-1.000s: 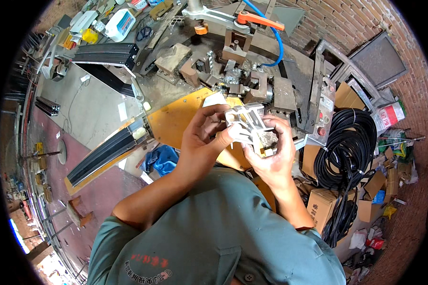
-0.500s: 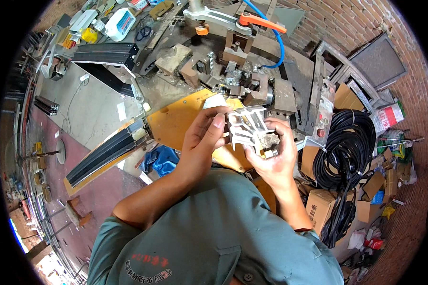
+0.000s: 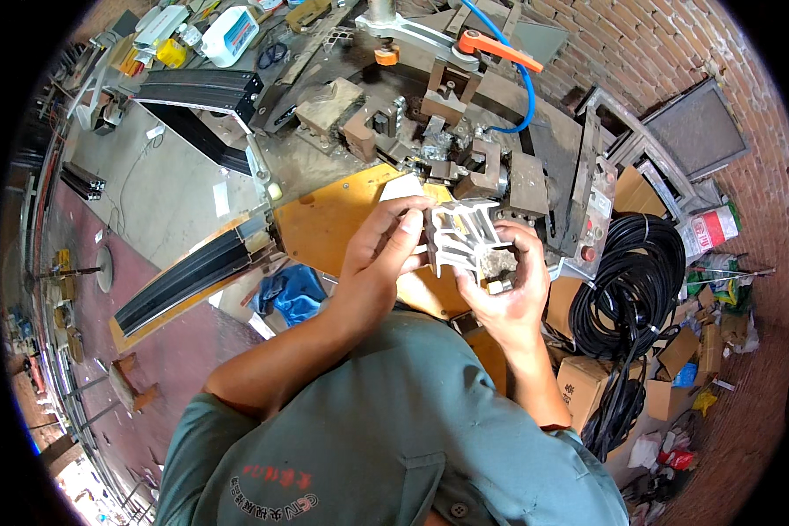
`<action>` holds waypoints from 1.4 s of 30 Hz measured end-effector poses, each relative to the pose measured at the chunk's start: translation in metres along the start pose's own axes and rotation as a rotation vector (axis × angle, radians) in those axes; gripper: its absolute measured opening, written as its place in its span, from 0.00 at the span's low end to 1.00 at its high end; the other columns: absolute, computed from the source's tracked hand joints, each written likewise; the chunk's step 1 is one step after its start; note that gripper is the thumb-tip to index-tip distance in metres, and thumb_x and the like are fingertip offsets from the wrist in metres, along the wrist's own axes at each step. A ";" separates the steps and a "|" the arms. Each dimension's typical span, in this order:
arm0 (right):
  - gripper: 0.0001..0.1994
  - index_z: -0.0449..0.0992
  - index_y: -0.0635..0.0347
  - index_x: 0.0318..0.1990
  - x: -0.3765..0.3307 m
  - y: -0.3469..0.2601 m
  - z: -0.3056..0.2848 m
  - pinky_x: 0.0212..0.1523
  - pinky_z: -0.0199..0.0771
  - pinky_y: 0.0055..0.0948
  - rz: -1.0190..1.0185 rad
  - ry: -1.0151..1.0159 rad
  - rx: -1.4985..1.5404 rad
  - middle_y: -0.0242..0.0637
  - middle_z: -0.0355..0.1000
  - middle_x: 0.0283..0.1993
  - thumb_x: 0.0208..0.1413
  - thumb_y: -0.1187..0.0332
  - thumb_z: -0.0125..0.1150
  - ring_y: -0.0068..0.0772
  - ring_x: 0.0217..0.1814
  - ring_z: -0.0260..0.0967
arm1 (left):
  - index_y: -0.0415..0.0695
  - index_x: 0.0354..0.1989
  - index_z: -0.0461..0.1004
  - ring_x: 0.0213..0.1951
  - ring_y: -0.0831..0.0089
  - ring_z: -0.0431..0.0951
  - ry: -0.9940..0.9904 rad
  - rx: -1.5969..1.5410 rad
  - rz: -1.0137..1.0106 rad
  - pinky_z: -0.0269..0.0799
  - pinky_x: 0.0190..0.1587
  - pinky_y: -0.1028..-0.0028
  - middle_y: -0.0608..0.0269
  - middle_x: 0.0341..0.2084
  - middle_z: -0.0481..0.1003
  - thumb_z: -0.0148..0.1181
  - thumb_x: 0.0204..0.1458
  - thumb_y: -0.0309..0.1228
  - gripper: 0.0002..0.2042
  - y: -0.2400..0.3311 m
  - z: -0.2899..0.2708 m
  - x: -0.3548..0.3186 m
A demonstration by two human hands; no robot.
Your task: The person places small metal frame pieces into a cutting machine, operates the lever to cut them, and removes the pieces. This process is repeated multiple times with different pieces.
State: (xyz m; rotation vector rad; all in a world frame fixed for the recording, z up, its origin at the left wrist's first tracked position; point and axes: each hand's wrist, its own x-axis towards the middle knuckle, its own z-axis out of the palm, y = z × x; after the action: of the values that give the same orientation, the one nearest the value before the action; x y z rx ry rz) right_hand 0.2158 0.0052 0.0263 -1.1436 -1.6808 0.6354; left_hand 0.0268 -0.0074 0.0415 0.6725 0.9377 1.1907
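Observation:
Between my two hands is a short cut piece of silvery aluminium profile (image 3: pixel 462 230), its ribbed, hollow cross-section facing up. My left hand (image 3: pixel 386 248) grips it from the left, thumb and fingers pinched at its edge. From the right, my right hand (image 3: pixel 510 276) has its fingers curled around the other side, the thumb at the lower edge. The piece is held above the yellow plate (image 3: pixel 324 215) at the front of the metalworking machine. Just beyond it sit the machine's clamp blocks (image 3: pixel 482 167), with shiny metal scraps among them.
An orange-handled lever (image 3: pixel 500 48) and a blue hose (image 3: pixel 529 101) stand over the machine. Black coiled cable (image 3: pixel 631 272) lies at the right beside cardboard boxes (image 3: pixel 585 386). Dark profiles (image 3: pixel 184 272) rest at the left, near a blue cloth (image 3: pixel 291 294).
The view has shifted slightly, so the bench appears a little displaced. Both hands keep their hold on the profile piece, which is tilted slightly differently.

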 end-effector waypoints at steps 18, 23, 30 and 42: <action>0.30 0.68 0.63 0.50 -0.008 -0.007 0.005 0.52 0.75 0.35 0.001 -0.010 -0.034 0.49 0.73 0.50 0.39 0.72 0.79 0.41 0.50 0.75 | 0.42 0.62 0.66 0.54 0.69 0.76 -0.030 -0.055 0.025 0.74 0.57 0.64 0.58 0.54 0.72 0.43 0.72 0.37 0.17 0.003 -0.007 -0.011; 0.31 0.65 0.63 0.53 -0.017 -0.012 0.009 0.58 0.73 0.35 0.140 0.018 0.142 0.46 0.70 0.55 0.42 0.78 0.76 0.35 0.55 0.72 | 0.41 0.63 0.65 0.54 0.69 0.76 -0.037 -0.068 0.033 0.75 0.56 0.66 0.57 0.53 0.73 0.48 0.70 0.31 0.16 -0.005 -0.016 -0.010; 0.30 0.63 0.63 0.55 -0.018 -0.015 0.008 0.56 0.74 0.32 0.267 0.095 0.358 0.43 0.71 0.52 0.46 0.79 0.74 0.33 0.53 0.73 | 0.40 0.64 0.63 0.54 0.66 0.77 -0.044 -0.047 0.059 0.74 0.56 0.68 0.55 0.52 0.73 0.53 0.65 0.23 0.19 -0.010 -0.021 -0.009; 0.25 0.70 0.66 0.51 0.071 0.115 -0.074 0.46 0.69 0.22 0.344 0.492 0.109 0.34 0.75 0.43 0.51 0.68 0.76 0.22 0.43 0.70 | 0.41 0.63 0.64 0.56 0.64 0.77 0.062 0.089 0.026 0.71 0.56 0.71 0.56 0.54 0.75 0.55 0.55 0.15 0.26 -0.009 -0.013 -0.012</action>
State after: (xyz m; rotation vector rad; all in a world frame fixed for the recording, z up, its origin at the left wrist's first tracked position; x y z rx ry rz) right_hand 0.3225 0.1111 -0.0086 -1.3901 -1.0334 0.5871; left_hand 0.0186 -0.0218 0.0305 0.7238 1.0413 1.2039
